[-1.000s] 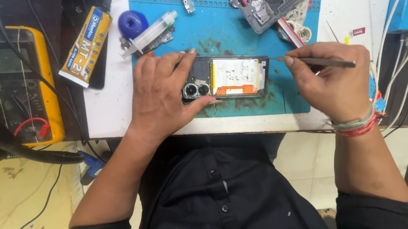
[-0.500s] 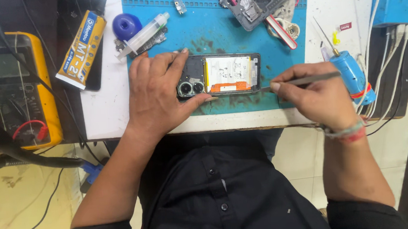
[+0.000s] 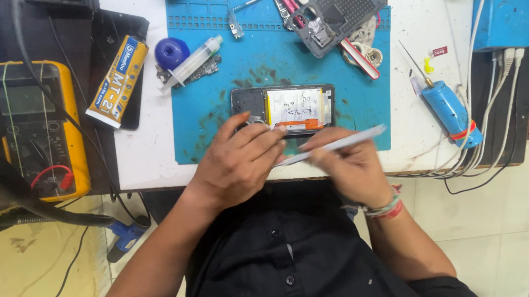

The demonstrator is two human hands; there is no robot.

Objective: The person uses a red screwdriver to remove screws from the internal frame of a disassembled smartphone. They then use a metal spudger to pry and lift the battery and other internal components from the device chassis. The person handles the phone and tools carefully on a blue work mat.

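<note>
An opened phone (image 3: 292, 107) with its back removed lies flat on the blue work mat (image 3: 213, 109), white battery and orange strip showing. My left hand (image 3: 241, 162) rests just in front of it, fingers curled over its lower left corner and touching the tip end of a slim grey tool (image 3: 337, 144). My right hand (image 3: 348, 168) grips that tool near the table's front edge; the tool is blurred and points up to the right.
A yellow multimeter (image 3: 37, 129) sits at the left. A yellow glue tube (image 3: 117, 84), a blue ball (image 3: 172, 52) and a syringe (image 3: 189, 62) lie behind left. A grey phone frame (image 3: 339, 12) lies at the back, a blue soldering tool (image 3: 448, 106) with cables at right.
Both hands have pulled back from the phone toward the table's front edge and come together. The tool has left the phone's edge and now lies between the two hands.
</note>
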